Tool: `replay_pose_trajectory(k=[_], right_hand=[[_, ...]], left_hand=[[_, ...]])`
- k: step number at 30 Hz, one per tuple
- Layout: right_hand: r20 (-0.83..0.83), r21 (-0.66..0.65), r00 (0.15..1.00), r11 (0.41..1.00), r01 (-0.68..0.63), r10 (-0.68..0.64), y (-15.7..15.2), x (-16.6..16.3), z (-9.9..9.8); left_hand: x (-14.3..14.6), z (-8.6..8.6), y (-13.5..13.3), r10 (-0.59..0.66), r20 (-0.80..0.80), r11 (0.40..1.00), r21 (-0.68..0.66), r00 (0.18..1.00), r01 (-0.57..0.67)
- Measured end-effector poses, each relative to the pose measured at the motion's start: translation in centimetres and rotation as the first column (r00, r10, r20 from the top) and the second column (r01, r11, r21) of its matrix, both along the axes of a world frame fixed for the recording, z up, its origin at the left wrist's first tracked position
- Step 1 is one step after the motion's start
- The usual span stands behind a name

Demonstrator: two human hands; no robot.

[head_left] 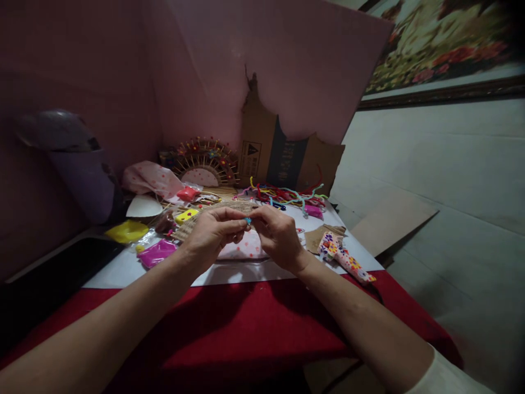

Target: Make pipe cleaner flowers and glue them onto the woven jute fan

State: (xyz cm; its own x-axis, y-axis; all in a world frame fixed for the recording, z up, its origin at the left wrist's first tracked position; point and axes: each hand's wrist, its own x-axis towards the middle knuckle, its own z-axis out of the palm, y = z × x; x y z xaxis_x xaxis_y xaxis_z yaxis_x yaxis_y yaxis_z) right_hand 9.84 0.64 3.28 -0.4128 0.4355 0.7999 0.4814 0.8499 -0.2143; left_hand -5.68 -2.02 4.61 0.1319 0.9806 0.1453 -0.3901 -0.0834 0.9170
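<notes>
My left hand [215, 232] and my right hand [279, 232] meet over the table, thumbs and forefingers pinched together. Between their fingertips shows a small bright-blue piece [248, 220], soft-clay-like, though too small to name for certain. Right below and behind my hands lies a half-round craft piece with a white, red-dotted cloth panel [245, 247] and a corrugated brown rim [189, 227], partly hidden by my fingers. A yellow block [186, 215] with dark dots sits beyond my left hand.
Yellow [128, 231] and magenta packets [157, 253] lie left. Behind stand a stick-rimmed half-round craft [200, 164] and torn cardboard [262, 145]. Coloured fuzzy stems [283, 192] lie back right. A flower-patterned, glue-gun-shaped object [344, 257] rests near the red cloth [246, 328].
</notes>
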Motion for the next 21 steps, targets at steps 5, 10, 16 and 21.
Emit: replay_pose_trajectory(k=[5, 10, 16, 21], right_hand=[[-0.086, -0.15, 0.995, 0.986, -0.072, 0.059, -0.03, -0.07, -0.05], [-0.154, -0.231, 0.98, 0.959, -0.161, 0.127, 0.35, 0.11, -0.2], [-0.182, -0.29, 0.965, 0.927, -0.236, 0.189, -0.12, 0.07, 0.33], [-0.3, -0.391, 0.935, 0.871, -0.299, 0.187, -0.19, -0.19, 0.45]], left_hand=[[0.0, 0.01, 0.02, 0.023, -0.038, 1.0, 0.018, 0.999, -0.022], [-0.06, 0.1, 0.04, 0.034, -0.057, 0.999, 0.043, 0.998, -0.031], [-0.1, 0.19, -0.02, 0.041, -0.059, 0.998, 0.051, 0.997, -0.038], [-0.03, 0.52, -0.13, 0.053, -0.107, 0.995, 0.093, 0.993, -0.043]])
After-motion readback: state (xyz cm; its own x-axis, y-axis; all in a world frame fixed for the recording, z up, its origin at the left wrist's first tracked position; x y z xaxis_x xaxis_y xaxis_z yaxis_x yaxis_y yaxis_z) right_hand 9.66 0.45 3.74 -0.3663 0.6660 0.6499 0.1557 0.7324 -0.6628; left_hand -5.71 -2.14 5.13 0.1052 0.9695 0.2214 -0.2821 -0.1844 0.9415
